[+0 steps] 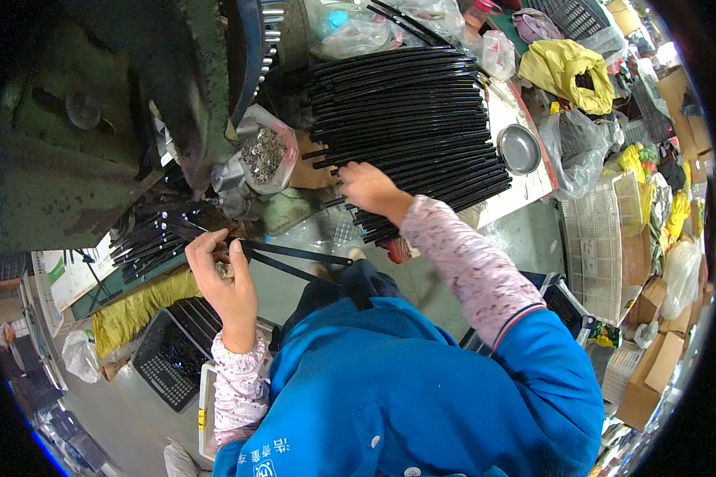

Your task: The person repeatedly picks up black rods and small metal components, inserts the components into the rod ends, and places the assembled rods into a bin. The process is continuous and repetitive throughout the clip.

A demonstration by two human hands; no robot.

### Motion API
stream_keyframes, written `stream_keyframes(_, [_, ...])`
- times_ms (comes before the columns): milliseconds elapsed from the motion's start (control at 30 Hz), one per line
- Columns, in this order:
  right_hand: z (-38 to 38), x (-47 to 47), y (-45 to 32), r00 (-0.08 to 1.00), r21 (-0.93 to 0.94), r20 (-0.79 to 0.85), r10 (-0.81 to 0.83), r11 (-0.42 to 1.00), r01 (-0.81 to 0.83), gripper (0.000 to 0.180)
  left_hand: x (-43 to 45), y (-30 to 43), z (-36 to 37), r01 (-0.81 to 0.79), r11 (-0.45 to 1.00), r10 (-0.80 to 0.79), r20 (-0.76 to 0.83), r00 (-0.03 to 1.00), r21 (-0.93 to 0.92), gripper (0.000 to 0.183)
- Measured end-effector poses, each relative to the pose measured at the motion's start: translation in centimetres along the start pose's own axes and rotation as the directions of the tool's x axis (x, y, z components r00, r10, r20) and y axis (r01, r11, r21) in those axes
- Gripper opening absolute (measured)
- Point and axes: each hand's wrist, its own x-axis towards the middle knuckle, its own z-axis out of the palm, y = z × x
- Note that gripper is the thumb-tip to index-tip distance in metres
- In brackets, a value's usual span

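My left hand (227,280) grips a pair of black flat metal bars (301,253) between thumb and fingers; they spread apart towards my body. My right hand (367,188) rests at the near left part of a wide stack of black metal tubes (406,119), its fingertips on or just above the tube ends. Whether it pinches one is unclear. Beyond my left hand stands a press-like green machine (179,119) with a dark wheel. Beside it, a clear plastic bag (289,152) holds many small metal parts (264,156). More black bars (155,238) lie piled left of my left hand.
A round metal dish (519,149) sits on a white board (504,200) right of the tubes. A yellow sack (564,71) lies beyond it. A black plastic crate (176,352) stands at lower left, a white mesh crate (590,250) at right. Cardboard boxes (653,372) line the right rim.
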Motion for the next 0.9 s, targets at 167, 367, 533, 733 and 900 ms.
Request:
stream_keyframes(167, [1.0, 2.0, -1.0, 0.993, -0.024, -0.095, -0.067, 0.998, 0.065, 0.012, 0.2, 0.6, -0.6, 0.042, 0.993, -0.043, -0.008, 0.999, -0.107, 0.014])
stream_keyframes(367, [-0.2, 3.0, -3.1, 0.999, -0.06, -0.025, 0.026, 0.998, -0.028, 0.013, 0.5, 1.1, 0.3, 0.269, 0.907, -0.253, 0.092, 0.963, -0.324, 0.012])
stream_keyframes(533, [0.7, 2.1, -2.8, 0.997, -0.063, 0.007, 0.074, 0.995, -0.074, 0.016, 1.0, 1.5, -0.2, 0.226, 0.928, -0.196, 0.129, 0.972, -0.296, 0.011])
stream_keyframes(733, [-8.4, 3.7, -7.1, 0.933, 0.315, -0.359, -0.038, 0.936, 0.16, 0.025, 1.3, 1.5, 0.7, 0.433, 0.745, -0.352, 0.251, 0.901, -0.508, 0.019])
stream_keyframes(900, [-12.2, 5.8, -11.3, 0.876, 0.246, -0.472, -0.105, 0.938, 0.245, 0.032, 1.9, -0.3, -0.2, 0.433, 0.649, -0.409, 0.193, 0.892, -0.625, 0.014])
